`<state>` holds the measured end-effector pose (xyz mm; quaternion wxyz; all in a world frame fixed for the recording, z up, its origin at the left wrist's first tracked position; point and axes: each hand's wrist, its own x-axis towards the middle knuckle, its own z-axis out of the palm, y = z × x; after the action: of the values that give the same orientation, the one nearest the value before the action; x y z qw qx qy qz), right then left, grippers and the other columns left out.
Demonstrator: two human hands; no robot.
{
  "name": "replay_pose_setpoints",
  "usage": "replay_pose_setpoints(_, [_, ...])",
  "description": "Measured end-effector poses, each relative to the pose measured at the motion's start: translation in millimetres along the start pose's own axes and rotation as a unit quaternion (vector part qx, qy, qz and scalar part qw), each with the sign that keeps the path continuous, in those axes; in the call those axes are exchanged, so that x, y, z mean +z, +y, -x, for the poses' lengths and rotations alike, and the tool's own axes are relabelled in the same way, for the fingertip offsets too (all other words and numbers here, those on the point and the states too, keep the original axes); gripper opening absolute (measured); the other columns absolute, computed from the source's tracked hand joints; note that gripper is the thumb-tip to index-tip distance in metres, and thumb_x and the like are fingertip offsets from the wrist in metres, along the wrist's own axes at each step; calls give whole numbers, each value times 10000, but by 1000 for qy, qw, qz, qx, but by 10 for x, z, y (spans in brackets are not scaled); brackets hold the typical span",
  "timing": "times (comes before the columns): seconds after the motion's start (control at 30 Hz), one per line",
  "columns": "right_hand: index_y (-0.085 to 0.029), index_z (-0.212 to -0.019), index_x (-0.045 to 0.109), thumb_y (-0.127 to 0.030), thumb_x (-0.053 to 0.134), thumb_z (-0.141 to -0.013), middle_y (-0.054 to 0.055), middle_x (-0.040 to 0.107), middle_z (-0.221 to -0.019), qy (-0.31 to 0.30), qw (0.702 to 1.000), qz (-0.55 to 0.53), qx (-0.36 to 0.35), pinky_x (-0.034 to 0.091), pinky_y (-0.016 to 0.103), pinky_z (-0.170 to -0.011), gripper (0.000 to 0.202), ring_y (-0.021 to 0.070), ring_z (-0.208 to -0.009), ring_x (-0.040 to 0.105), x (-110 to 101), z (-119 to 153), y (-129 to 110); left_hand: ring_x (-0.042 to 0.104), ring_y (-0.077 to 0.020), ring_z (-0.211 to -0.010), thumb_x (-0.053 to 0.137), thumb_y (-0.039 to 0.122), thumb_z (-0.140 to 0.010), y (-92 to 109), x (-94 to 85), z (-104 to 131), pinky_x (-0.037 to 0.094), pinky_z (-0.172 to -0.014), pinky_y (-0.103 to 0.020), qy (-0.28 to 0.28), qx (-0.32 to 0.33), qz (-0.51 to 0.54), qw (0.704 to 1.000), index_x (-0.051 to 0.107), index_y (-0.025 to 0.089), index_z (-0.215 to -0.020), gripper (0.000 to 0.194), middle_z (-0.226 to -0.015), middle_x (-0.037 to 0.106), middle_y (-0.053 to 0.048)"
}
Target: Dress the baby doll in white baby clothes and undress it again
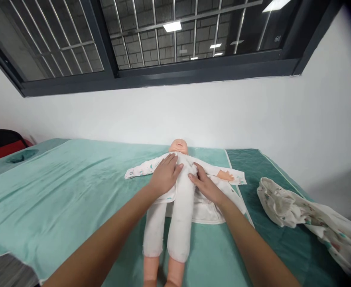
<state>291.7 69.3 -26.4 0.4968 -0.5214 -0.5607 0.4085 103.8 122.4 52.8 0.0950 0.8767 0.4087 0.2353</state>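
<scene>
A baby doll (179,146) lies on its back on a green cloth, its head toward the wall. White padded fabric (181,223) covers its legs down to the shins. A white printed jacket (147,168) is on its arms, with the right-hand side spread open beside the body. My left hand (166,175) lies flat on the doll's chest over the jacket, fingers stretched out. My right hand (204,183) touches white fabric at the other side of the chest, with thumb and fingers around its edge.
A crumpled printed cloth (301,211) lies on the dark green cover (250,167) at the right. Behind the table are a white wall and a barred window. A red and black object (4,145) stands at the far left.
</scene>
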Motion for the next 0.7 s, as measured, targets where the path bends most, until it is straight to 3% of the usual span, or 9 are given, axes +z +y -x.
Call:
replay_pose_setpoints(0.17, [-255,-1541,238,-575,514,-925,87,350,-1573,26,998,38,-39,236,432,-1197,747,244,-1436,339,63,72,-127,473,-228,-1359,227,530,-1000,418,33,-438,383,-1111,-371,-57,11,55,997,446,190,-1422,584,-1467,523,-86])
replay_pose_setpoints(0.27, [-241,-1524,283,-519,513,-941,98,442,-1510,35,996,28,-76,293,430,-1159,686,248,-1382,413,90,75,-185,495,-249,-1326,328,478,-978,667,133,-726,410,-1071,-371,-83,42,4,996,482,173,-1379,527,-1450,531,-107])
replay_pose_setpoints(0.33, [-231,-1489,354,-488,510,-948,100,496,-1462,39,995,20,-89,322,424,-1135,620,253,-1352,445,97,66,-196,508,-274,-1303,399,490,-939,812,256,-896,437,-1030,-392,-162,89,-46,982,507,196,-1343,511,-1430,548,-108])
replay_pose_setpoints(0.43, [-206,-1415,455,-451,505,-952,113,570,-1370,45,995,25,-82,374,432,-1084,526,271,-1266,513,96,58,-177,589,-297,-1184,499,571,-856,987,461,-1095,501,-907,-400,-308,131,-113,936,501,248,-1324,569,-1340,614,-101])
replay_pose_setpoints(0.57, [-179,-1360,505,-378,508,-947,122,630,-1270,53,993,36,-94,406,438,-1034,458,279,-1184,553,93,61,-153,649,-299,-1046,650,423,-767,1079,641,-1254,512,-843,-400,-368,174,-213,888,598,243,-1184,457,-1220,669,-110])
replay_pose_setpoints(0.7, [-194,-1326,528,-376,514,-943,106,608,-1309,45,993,56,-89,401,427,-1025,424,273,-1205,536,71,68,-204,690,-294,-873,716,282,-667,961,697,-1334,521,-769,-392,-394,165,-226,875,657,228,-1055,397,-985,731,-101])
